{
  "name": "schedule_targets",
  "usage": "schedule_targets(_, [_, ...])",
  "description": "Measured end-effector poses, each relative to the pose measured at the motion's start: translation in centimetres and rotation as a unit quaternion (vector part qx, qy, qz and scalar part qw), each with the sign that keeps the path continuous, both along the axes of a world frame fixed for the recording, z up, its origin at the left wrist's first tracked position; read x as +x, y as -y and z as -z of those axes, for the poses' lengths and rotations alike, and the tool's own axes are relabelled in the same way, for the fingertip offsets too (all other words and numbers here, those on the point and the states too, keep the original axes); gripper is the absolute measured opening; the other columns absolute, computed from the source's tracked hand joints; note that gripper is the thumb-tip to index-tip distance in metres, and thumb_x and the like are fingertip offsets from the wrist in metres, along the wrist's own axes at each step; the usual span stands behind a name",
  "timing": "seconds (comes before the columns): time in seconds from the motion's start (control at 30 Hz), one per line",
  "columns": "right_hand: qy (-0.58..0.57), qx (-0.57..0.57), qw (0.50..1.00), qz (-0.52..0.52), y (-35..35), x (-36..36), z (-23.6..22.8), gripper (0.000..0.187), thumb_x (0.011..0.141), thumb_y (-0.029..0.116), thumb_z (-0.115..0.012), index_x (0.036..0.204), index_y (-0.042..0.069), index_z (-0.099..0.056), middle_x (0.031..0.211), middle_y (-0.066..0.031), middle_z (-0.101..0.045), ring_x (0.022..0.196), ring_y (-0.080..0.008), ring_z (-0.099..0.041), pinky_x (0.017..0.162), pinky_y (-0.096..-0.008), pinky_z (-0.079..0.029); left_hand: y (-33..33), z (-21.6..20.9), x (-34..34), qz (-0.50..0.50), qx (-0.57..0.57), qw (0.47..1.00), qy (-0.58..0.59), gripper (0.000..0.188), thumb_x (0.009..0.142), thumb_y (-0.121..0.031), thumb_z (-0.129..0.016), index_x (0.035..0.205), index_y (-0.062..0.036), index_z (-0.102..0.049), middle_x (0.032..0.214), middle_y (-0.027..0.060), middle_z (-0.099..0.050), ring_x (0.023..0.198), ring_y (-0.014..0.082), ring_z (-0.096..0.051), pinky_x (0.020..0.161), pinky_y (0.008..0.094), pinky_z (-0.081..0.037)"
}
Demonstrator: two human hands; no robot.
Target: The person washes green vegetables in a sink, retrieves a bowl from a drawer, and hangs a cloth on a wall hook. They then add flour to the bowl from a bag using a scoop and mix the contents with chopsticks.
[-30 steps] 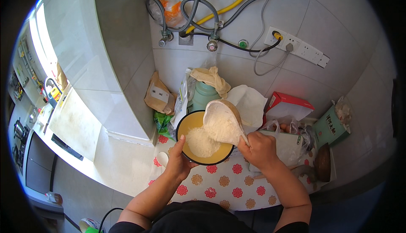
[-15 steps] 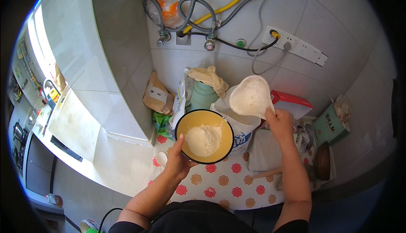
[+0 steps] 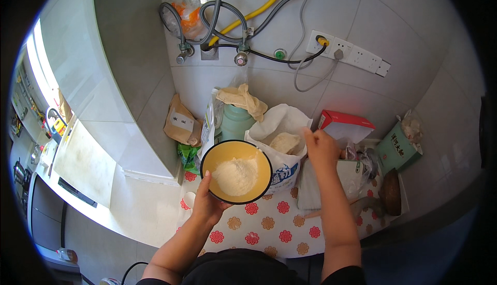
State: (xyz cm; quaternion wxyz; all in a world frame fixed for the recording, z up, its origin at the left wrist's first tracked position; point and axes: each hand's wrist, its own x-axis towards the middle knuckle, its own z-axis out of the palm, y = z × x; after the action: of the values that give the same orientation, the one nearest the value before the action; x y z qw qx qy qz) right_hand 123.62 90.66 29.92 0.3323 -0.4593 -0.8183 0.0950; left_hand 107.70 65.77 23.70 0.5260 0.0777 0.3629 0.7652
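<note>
In my left hand (image 3: 209,202) is a yellow enamel bowl (image 3: 263,163) with a dark rim, gripped at its near left edge, thumb over the rim. A heap of white flour (image 3: 235,176) lies in it. Just right of the bowl stands an open white flour sack (image 3: 269,119) with blue print. Down inside its mouth shows a pale, flour-coated scoop (image 3: 286,143). My right hand (image 3: 321,149) is closed at the sack's right rim, on the scoop's handle side; the handle itself is hidden.
Behind the bowl stands a pale green canister (image 3: 237,122) with a beige cloth (image 3: 243,100) on top. A brown paper bag (image 3: 182,122) leans left. A red box (image 3: 344,122) and green tin (image 3: 398,148) stand right. A flowered cloth (image 3: 248,225) covers the counter.
My right hand has lowered the scoop from above the sack into its mouth. The whole view has shifted, so the bowl appears farther left; my left hand still holds it.
</note>
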Motion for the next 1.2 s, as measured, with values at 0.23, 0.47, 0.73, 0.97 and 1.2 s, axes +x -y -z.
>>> schedule_targets(0.23, [-0.423,-0.109,0.898,-0.046,4.1,2.2,10.1,0.023,0.093,0.024,-0.06,0.096,0.001,-0.059,0.086,-0.0058,-0.06,0.077,-0.0141,-0.055,0.067,-0.0284,-0.047,0.1,1.8,-0.6,-0.024,0.015,0.999,0.02,0.063,0.091,-0.057,-0.045,0.137,-0.0141,-0.038,0.127,0.0094,-0.054,0.106,0.0275,-0.062,0.057,0.0359,-0.059])
schedule_targets(0.47, [-0.368,-0.135,0.908,-0.148,7.1,-1.4,12.9,0.043,0.097,0.028,-0.048,0.131,0.001,-0.041,0.125,-0.0142,-0.046,0.112,-0.0213,-0.047,0.096,-0.0332,-0.038,2.0,2.0,0.0,-0.077,-0.003,0.996,0.038,0.066,0.09,-0.058,-0.047,0.138,-0.0121,-0.038,0.132,0.0084,-0.051,0.115,0.0283,-0.056,0.079,0.0449,-0.055])
schedule_targets(0.73, [-0.394,0.072,0.856,-0.328,18.4,-4.5,13.0,0.051,0.094,0.02,-0.045,0.137,-0.002,-0.029,0.144,-0.0234,-0.028,0.133,-0.0335,-0.031,0.109,-0.0456,-0.026,10.2,4.7,-0.7,-0.185,0.052,0.976,0.098,0.059,0.094,-0.05,-0.045,0.136,-0.0083,-0.041,0.133,0.0095,-0.051,0.121,0.0268,-0.05,0.099,0.0429,-0.042])
schedule_targets(0.97, [-0.328,-0.433,0.693,-0.473,30.7,-12.5,11.6,0.093,0.089,0.072,-0.023,0.145,-0.002,-0.024,0.15,-0.0141,-0.027,0.136,-0.0251,-0.03,0.111,-0.04,-0.023,24.6,5.5,-3.7,-0.258,0.094,0.957,0.094,0.055,0.096,-0.044,-0.042,0.134,-0.0032,-0.043,0.132,0.0131,-0.051,0.121,0.0274,-0.049,0.103,0.041,-0.038])
schedule_targets(1.2, [-0.245,-0.495,0.584,-0.595,47.7,-21.9,11.7,0.105,0.082,0.08,-0.014,0.147,-0.002,-0.02,0.151,-0.0125,-0.028,0.139,-0.0223,-0.026,0.114,-0.0358,-0.017,43.3,5.7,-9.3,-0.326,0.094,0.938,0.073,0.057,0.096,-0.044,-0.042,0.134,-0.0016,-0.04,0.131,0.016,-0.051,0.122,0.0289,-0.049,0.104,0.041,-0.037])
